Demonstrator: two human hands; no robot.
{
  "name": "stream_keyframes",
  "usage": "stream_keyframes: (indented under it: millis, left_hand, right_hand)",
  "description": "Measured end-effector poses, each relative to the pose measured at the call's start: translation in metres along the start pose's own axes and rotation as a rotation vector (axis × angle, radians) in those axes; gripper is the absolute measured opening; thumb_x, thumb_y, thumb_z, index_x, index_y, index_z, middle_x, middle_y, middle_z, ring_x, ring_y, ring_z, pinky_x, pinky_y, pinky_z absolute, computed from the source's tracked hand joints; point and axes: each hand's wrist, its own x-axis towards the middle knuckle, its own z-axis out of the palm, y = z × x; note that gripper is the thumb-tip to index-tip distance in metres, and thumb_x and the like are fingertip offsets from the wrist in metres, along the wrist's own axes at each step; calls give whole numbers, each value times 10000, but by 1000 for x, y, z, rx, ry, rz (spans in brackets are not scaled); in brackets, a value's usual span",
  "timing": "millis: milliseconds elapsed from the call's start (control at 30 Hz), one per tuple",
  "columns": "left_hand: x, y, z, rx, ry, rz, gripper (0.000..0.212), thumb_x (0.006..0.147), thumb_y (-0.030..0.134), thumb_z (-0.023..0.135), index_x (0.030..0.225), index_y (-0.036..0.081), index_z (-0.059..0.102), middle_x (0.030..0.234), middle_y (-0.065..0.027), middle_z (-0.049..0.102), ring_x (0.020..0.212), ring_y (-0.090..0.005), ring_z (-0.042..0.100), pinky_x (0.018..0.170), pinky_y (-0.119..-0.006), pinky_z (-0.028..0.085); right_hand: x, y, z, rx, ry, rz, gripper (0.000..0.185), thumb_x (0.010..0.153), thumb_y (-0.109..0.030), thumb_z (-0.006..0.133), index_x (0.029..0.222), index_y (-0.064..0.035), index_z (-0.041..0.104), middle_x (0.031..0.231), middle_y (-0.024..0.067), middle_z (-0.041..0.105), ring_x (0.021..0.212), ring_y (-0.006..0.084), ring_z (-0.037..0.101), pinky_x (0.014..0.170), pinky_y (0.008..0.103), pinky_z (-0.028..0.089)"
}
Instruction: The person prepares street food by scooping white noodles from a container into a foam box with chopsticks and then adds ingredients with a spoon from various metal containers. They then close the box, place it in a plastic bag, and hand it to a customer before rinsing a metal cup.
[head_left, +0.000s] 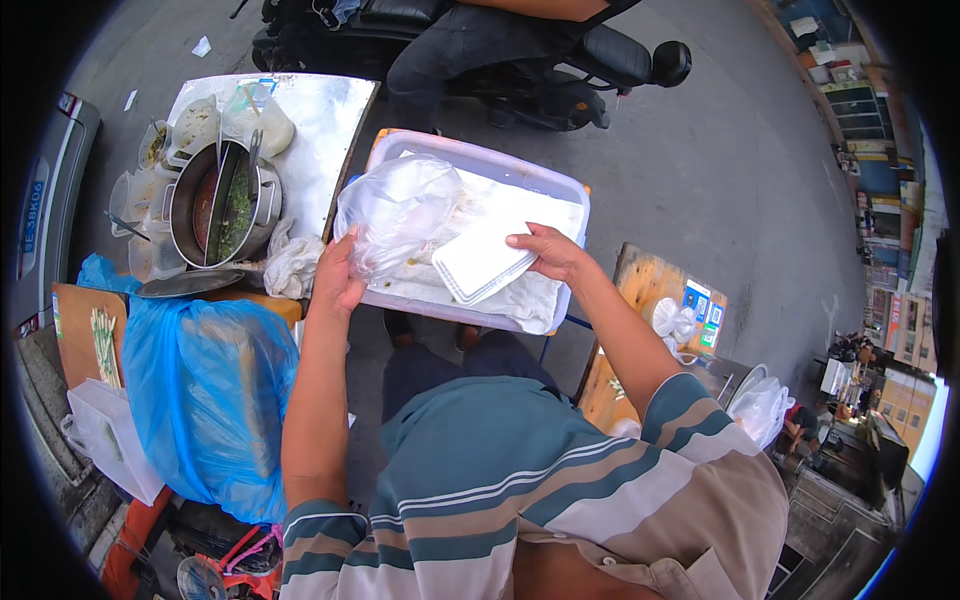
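My left hand (341, 274) grips the edge of a clear plastic bag (405, 202), which puffs out over the left side of a shallow plastic tub (480, 154). In my right hand (551, 251) are a few stacked white rectangular pieces with rounded corners (480, 262), perhaps foam trays or lids; their exact kind is unclear. They are held tilted over the white cloth (536, 311) that lines the tub. Some brownish crumbs or stains show on the cloth.
Left stands a divided metal pot (274, 195) of red and green-topped food, with tubs around it and a crumpled white bag (296, 262). Nearer is a large blue plastic bag (210, 397). A wooden table (637, 277) stands right; a person sits on a scooter (615, 56) beyond.
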Motion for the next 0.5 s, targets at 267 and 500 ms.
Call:
stream_keyframes:
  millis: [267,500]
  left_hand:
    - [36,-105,14,-6,206,-119,353,977,111,663,1283,-4,529,1180,-143,660,1044,-276,684,886,-415,582]
    - [15,-97,18,8,131,-133,391,1054,124,470,1409,-38,493,1370,-199,602,1201,-290,652,981,-436,566]
  right_hand:
    - [-57,-14,9,69,-32,-54,576,890,-99,769,1400,16,527,1338,127,629,1223,246,634,1084,420,507]
    - [-4,-22,66,47,-131,-98,531,895,-143,788,1358,4,574,1272,106,666,1180,222,656,1048,403,532]
